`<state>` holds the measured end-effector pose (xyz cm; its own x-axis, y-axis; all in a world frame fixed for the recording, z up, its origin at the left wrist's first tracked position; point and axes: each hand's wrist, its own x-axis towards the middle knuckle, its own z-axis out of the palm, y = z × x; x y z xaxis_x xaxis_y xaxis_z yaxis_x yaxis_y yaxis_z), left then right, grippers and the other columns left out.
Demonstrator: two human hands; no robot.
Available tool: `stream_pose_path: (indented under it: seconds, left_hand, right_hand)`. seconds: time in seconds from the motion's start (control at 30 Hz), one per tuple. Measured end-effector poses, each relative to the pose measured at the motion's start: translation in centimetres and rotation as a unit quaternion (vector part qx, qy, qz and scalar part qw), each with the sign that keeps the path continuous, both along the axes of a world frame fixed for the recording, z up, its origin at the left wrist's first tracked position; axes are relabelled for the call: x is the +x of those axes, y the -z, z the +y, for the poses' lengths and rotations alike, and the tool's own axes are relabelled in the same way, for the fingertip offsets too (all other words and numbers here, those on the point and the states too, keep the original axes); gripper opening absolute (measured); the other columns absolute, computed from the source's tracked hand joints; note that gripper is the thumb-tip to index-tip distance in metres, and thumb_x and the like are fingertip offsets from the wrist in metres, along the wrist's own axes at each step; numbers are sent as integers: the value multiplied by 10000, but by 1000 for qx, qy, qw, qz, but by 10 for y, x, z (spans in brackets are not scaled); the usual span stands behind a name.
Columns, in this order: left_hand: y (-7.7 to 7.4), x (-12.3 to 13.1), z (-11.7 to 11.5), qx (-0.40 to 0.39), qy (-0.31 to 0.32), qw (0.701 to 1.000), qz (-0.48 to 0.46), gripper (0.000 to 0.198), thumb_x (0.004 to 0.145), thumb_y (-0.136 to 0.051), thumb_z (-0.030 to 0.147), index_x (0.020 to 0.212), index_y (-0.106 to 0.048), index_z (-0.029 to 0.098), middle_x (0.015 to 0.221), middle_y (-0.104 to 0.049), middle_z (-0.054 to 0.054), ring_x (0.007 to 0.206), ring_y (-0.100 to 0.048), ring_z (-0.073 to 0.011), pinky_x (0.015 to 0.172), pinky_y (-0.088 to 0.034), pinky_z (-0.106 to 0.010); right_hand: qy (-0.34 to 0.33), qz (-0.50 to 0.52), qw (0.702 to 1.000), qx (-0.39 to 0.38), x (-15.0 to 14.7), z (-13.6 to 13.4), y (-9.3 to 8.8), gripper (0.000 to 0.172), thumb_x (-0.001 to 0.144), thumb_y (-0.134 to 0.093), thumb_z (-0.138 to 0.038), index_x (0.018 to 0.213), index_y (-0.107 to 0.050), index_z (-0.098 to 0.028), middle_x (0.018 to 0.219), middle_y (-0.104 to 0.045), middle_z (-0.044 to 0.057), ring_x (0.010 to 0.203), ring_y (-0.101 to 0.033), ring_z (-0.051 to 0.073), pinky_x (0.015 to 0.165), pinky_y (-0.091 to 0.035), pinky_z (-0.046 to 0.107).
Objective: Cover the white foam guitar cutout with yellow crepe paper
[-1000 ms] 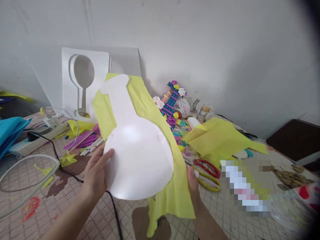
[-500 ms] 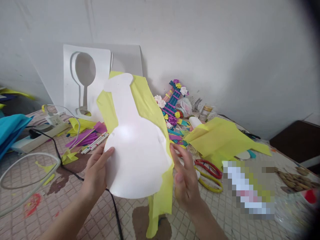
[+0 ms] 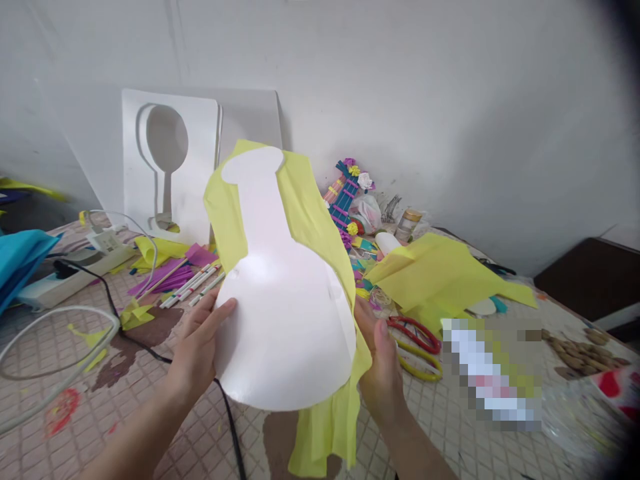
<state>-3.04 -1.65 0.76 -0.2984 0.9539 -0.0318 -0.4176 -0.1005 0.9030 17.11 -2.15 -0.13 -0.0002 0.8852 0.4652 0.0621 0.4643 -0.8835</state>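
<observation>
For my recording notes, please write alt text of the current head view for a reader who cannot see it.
The left hand grips a white guitar-shaped cutout in front of a yellow sheet, with the right hand at the sheet's right edge. On the cluttered table behind, a white panel with a paddle-shaped opening stands near the wall.

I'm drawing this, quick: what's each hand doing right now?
Left hand: closed, holding the white cutout by its edge.
Right hand: open, at the edge of the yellow paper.
</observation>
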Motion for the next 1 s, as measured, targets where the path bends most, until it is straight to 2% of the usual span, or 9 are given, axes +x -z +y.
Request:
stream_pose_path:
  seconds: [0.13,0.3,0.4,0.5,0.57,0.63,0.73,0.87,1.0]
  left_hand:
    - [2,1,2,-1,-3,1000,17,255,659,-703,305,888,-635,214,808,-703,-19,725,-666,-201,519,-522,-198]
    - [3,-2,3,-3,-3,1000,18,274,635,-716,308,880,-644,210,836,-703,-39,713,-665,-201,531,-526,-209]
    - [2,-3,4,1,-2,1000,22,303,630,-724,317,902,-648,209,800,-706,-31,687,-664,-193,490,-508,-190]
    - [1,-3,4,-1,-9,1000,29,309,640,-718,320,925,-653,219,790,-708,-19,657,-660,-176,476,-499,-180]
    - [0,-4,4,-1,-14,999,31,291,642,-718,307,914,-657,223,800,-709,-12,634,-655,-162,487,-502,-177]
    - [1,-4,4,2,-17,999,29,265,644,-716,288,894,-656,225,801,-708,-4,624,-652,-153,492,-501,-171]
    - [2,-5,4,1,-1,1000,23,281,639,-717,262,909,-651,225,792,-706,-4,622,-653,-156,483,-498,-171]
    - [3,-5,2,-7,34,999,17,342,629,-722,256,961,-645,225,772,-703,-18,599,-653,-170,458,-497,-189]
    - [2,-2,0,-18,51,998,13,384,627,-723,263,999,-635,232,778,-702,-24,607,-656,-181,455,-499,-204]
  right_hand:
    - [39,-73,995,62,1,-3,-1,526,907,-146,-446,1263,-488,-267,1279,-480,45,1234,-369,253,958,-380,401]
    - [99,-195,955,200,11,-1,4,469,916,-191,-375,1351,-353,-303,1280,-436,59,1180,-392,263,954,-336,446]
    - [126,-269,921,253,18,2,3,479,907,-212,-374,1346,-374,-272,1237,-453,87,1122,-426,287,916,-327,478]
    - [147,-322,898,260,22,5,1,464,898,-251,-382,1293,-460,-260,1187,-502,95,1083,-450,300,883,-321,494]
    - [160,-279,916,240,24,6,2,447,903,-252,-371,1247,-516,-262,1180,-520,85,1089,-454,289,899,-320,487]
    - [155,-175,956,180,23,8,4,461,918,-205,-358,1215,-546,-268,1192,-526,64,1122,-447,262,940,-318,466]
    - [96,-41,992,72,18,10,7,528,920,-136,-412,1200,-556,-259,1207,-535,47,1165,-438,239,981,-324,444]
    - [25,-1,1000,9,7,6,4,559,896,-162,-498,1208,-543,-232,1244,-518,65,1167,-447,258,925,-404,424]
    - [28,-46,997,49,5,1,0,522,908,-171,-462,1204,-542,-245,1231,-507,72,1159,-439,258,928,-393,419]
